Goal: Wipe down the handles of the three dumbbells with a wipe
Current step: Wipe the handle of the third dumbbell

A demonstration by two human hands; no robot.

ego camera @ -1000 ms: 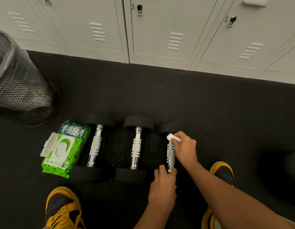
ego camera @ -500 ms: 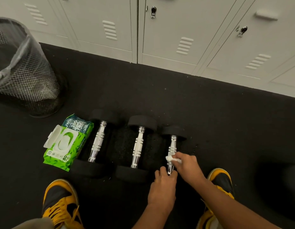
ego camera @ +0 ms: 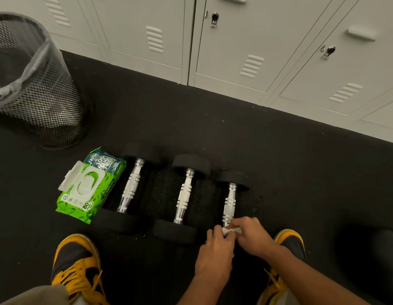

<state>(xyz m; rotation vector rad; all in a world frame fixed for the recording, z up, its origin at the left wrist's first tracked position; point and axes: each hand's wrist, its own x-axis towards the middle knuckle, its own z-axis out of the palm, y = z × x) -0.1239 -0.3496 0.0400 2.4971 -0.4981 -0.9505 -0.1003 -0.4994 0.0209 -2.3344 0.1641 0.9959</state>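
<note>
Three black dumbbells with chrome handles lie side by side on the dark floor: the left dumbbell point(ego camera: 131, 187), the middle dumbbell point(ego camera: 184, 197) and the smaller right dumbbell point(ego camera: 229, 202). My right hand point(ego camera: 251, 236) pinches a small white wipe point(ego camera: 231, 230) at the near end of the right dumbbell's handle. My left hand point(ego camera: 215, 253) rests over that dumbbell's near weight, its fingertips touching the wipe. The near weight is hidden under both hands.
A green pack of wipes point(ego camera: 90, 189) with its white lid open lies left of the dumbbells. A black mesh bin point(ego camera: 39, 95) stands at the far left. Grey lockers point(ego camera: 235, 51) line the back. My yellow-and-black shoes point(ego camera: 74, 267) flank my hands.
My right hand has slid the wipe down the right dumbbell's handle, from the far end to the near end, where it meets my left hand. The view shifted slightly.
</note>
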